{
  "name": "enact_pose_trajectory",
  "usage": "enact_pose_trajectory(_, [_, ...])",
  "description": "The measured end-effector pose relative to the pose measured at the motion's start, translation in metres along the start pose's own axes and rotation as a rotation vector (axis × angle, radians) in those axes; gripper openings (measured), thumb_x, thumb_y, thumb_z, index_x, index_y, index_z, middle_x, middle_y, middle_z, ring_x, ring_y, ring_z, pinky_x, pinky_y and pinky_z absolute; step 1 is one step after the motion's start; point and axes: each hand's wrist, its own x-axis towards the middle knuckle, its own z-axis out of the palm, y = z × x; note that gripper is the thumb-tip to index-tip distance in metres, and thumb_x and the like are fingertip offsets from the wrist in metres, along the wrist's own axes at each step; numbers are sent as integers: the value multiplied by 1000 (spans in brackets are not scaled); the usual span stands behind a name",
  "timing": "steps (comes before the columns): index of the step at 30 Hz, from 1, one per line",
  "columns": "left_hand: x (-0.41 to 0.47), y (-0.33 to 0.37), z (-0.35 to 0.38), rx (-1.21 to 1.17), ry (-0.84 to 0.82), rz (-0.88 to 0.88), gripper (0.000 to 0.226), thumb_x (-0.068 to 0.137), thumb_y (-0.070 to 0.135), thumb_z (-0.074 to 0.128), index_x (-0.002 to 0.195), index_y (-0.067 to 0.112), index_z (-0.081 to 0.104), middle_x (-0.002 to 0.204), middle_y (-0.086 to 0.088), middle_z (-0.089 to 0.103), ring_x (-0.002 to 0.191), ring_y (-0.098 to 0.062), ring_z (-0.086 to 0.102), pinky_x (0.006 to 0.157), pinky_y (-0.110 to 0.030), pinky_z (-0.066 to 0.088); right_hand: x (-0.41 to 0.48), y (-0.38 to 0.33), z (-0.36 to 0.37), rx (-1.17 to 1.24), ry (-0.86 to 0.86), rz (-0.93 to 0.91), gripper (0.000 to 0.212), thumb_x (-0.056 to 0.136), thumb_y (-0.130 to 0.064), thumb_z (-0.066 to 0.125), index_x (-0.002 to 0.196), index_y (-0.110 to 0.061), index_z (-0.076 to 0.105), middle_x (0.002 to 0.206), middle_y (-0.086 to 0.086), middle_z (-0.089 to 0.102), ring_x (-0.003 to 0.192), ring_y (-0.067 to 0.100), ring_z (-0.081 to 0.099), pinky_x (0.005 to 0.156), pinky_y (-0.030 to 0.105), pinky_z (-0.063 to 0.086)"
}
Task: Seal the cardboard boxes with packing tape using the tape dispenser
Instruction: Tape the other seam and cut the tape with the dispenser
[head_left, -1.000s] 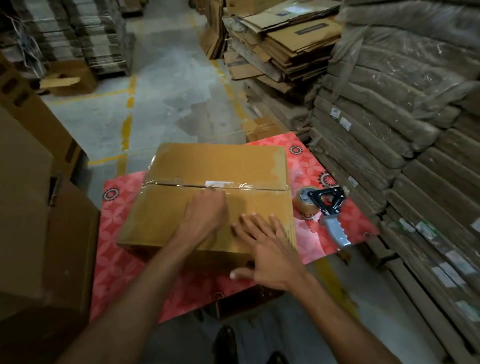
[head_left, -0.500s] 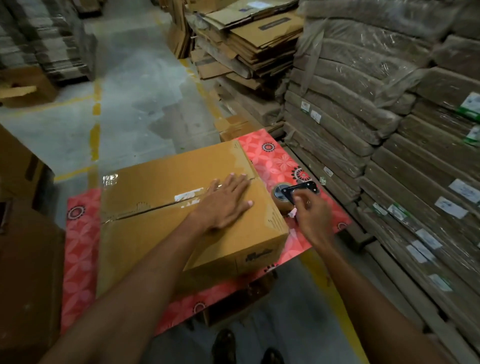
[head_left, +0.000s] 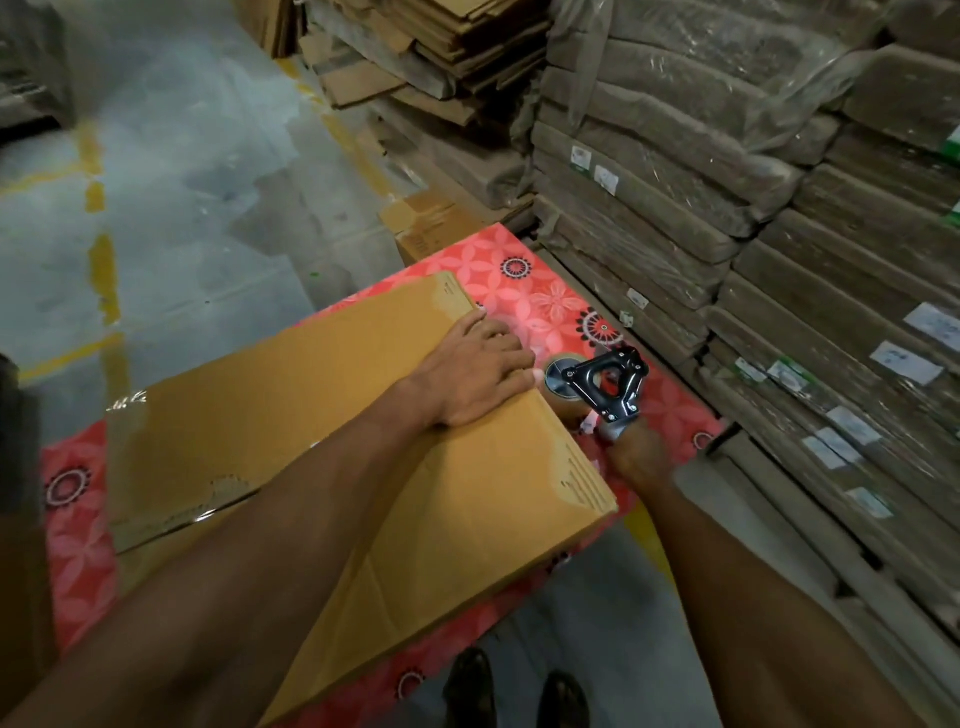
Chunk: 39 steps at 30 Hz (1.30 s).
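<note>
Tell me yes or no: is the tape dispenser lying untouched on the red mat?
No, the right hand grips the tape dispenser by its handle.

Resting the left hand (head_left: 478, 376) palm down on top of the large tan cardboard box (head_left: 311, 441), fingertips reaching the box's right edge near its far corner, with glossy clear tape (head_left: 171, 519) lying along the seam at the left. Gripping the handle of the black-framed tape dispenser (head_left: 608, 384) in the right hand (head_left: 641, 457), holding its brown roll just beside the box's right side over the red flower-patterned table cover (head_left: 524, 291). Standing in dark shoes (head_left: 519, 691) on the grey concrete floor (head_left: 182, 182) with worn yellow lines, near the plastic-wrapped bundles of flat cardboard (head_left: 727, 208) stacked at the right.
</note>
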Motion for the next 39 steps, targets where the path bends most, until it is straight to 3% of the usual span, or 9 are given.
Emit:
enact_pose_trajectory(4, [8, -2, 0, 21, 18, -30, 60, 99, 63, 8, 104, 34, 61, 101, 13, 51, 116, -13, 44, 121, -46, 14, 9, -32, -28, 275, 97, 239, 42, 84, -50, 50, 78, -12, 68, 80, 12, 67, 72, 31, 62, 54, 27, 36])
enact_pose_trajectory(8, [21, -11, -4, -53, 28, -69, 64, 100, 60, 10, 100, 32, 68, 102, 10, 66, 103, -13, 51, 112, -43, 24, 1, -87, -85, 771, -143, 232, 11, 65, -29, 58, 63, -18, 55, 56, 5, 44, 41, 20, 39, 43, 22, 27])
enact_pose_trajectory(11, [32, -18, -25, -576, 267, -256, 38, 108, 37, 39, 116, 15, 69, 113, 2, 70, 101, -14, 61, 96, -32, 43, -23, -127, -127, 1107, -328, 133, 11, 86, -16, 53, 75, -18, 53, 54, -1, 35, 39, 12, 29, 41, 20, 26])
enact_pose_trajectory(14, [50, -27, -59, -1290, 505, -653, 32, 105, 32, 49, 87, 14, 68, 75, 7, 72, 71, -9, 68, 69, -26, 53, -52, -154, -158, 1200, -413, -5, 14, 90, -13, 50, 77, -18, 54, 55, -3, 36, 41, 10, 29, 45, 23, 27])
enact_pose_trajectory(16, [55, -36, -81, -1716, 273, -790, 46, 105, 47, 45, 84, 10, 61, 60, 0, 68, 58, -14, 68, 58, -28, 53, -68, -166, -169, 1209, -444, -72, 12, 85, -13, 52, 75, -18, 51, 57, -2, 36, 43, 11, 30, 48, 25, 27])
enact_pose_trajectory(19, [41, -42, -100, -1980, -148, -765, 70, 97, 57, 53, 110, -11, 64, 100, -28, 72, 88, -38, 74, 74, -50, 62, -83, -180, -176, 1198, -463, -133, 9, 73, -13, 61, 80, -15, 55, 58, -1, 38, 43, 11, 30, 46, 25, 28])
enact_pose_trajectory(25, [24, -53, -102, -2044, -55, -784, 13, 98, 12, 60, 97, -1, 63, 71, -14, 72, 61, -22, 73, 59, -33, 63, -96, -192, -173, 1136, -414, -231, 23, 74, -9, 61, 96, -6, 58, 61, 4, 37, 45, 13, 32, 45, 25, 28])
enact_pose_trajectory(32, [8, -65, -98, -2183, -120, -697, 57, 98, 44, 59, 102, -13, 66, 95, -30, 72, 82, -37, 76, 78, -43, 62, -97, -188, -159, 1086, -400, -279, 20, 77, -6, 61, 94, -7, 51, 62, 4, 44, 46, 13, 39, 47, 26, 35])
enact_pose_trajectory(39, [5, -60, -91, -2175, -71, -781, 9, 94, -4, 58, 100, -9, 64, 82, -24, 74, 68, -28, 76, 66, -34, 64, -99, -188, -158, 1016, -382, -297, 30, 73, -10, 64, 99, -6, 50, 61, 1, 49, 47, 13, 42, 48, 27, 37])
